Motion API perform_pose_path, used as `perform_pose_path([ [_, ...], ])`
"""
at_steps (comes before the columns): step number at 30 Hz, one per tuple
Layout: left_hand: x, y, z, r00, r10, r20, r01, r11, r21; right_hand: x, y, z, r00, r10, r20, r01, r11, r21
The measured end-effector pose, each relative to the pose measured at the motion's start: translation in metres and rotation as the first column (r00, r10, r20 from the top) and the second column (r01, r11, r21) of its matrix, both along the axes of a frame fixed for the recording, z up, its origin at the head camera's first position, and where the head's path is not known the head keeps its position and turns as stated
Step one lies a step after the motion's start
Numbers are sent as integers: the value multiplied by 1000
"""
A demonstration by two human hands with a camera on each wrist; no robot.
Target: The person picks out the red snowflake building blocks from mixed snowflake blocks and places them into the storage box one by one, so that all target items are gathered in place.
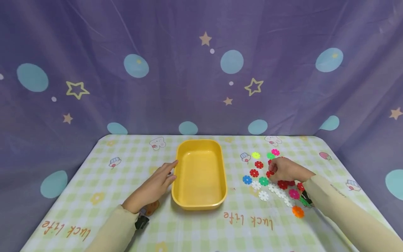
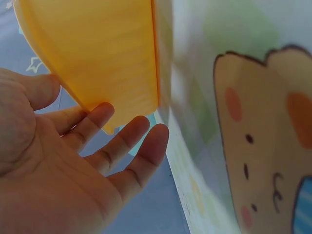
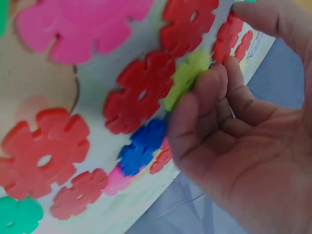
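Note:
On the left side of a yellow plastic tray [image 1: 199, 206], my left hand [image 1: 154, 187] rests its fingertips against the rim. The left wrist view shows those fingers [image 2: 139, 156] loosely extended along the tray's outer wall [image 2: 107, 63]. My right hand [image 1: 286, 169] is low over a scatter of snowflake discs at the right. Its thumb and index finger pinch a red snowflake disc [image 3: 227, 38] by opposite edges. The other fingers curl beside a yellow-green disc [image 3: 187, 78] and a blue disc [image 3: 142, 146]. Part of the scatter is hidden beneath the right hand and forearm.
White discs [image 1: 263, 195], an orange disc [image 1: 297, 211], a pink disc [image 1: 294, 194] and a blue disc [image 1: 247, 180] lie spread on the checked tablecloth [image 1: 126, 189]. A purple patterned curtain [image 1: 176, 94] hangs behind the table's far edge.

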State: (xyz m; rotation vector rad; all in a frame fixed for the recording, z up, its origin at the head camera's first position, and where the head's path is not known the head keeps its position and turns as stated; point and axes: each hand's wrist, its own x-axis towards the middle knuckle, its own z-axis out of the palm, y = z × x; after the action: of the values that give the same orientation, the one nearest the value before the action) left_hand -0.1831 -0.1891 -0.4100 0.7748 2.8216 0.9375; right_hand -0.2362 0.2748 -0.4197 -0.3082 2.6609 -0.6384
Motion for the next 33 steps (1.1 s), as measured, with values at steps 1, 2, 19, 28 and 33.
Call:
perform_pose_path([
  [1, -1, 0, 0, 1000, 1, 8, -1, 1000, 2, 0, -1, 0, 1000, 1, 3, -1, 1000, 3],
  [2, -1, 0, 0, 1000, 2, 14, -2, 1000, 5, 1, -1, 1, 1000, -12, 12, 12, 1000, 1],
  [19, -5, 0, -1, 1000, 4, 25, -4, 1000, 8, 21, -8, -1, 971, 98, -220, -119, 990, -81],
  [28, -3, 3, 3, 999, 15, 52, -16, 1000, 6, 22, -2, 2, 954, 179, -240, -196, 979, -48],
  [33, -5, 2, 1, 999, 8, 39, -9, 1000, 12, 21, -4, 5, 968, 152, -200, -164, 985, -48],
])
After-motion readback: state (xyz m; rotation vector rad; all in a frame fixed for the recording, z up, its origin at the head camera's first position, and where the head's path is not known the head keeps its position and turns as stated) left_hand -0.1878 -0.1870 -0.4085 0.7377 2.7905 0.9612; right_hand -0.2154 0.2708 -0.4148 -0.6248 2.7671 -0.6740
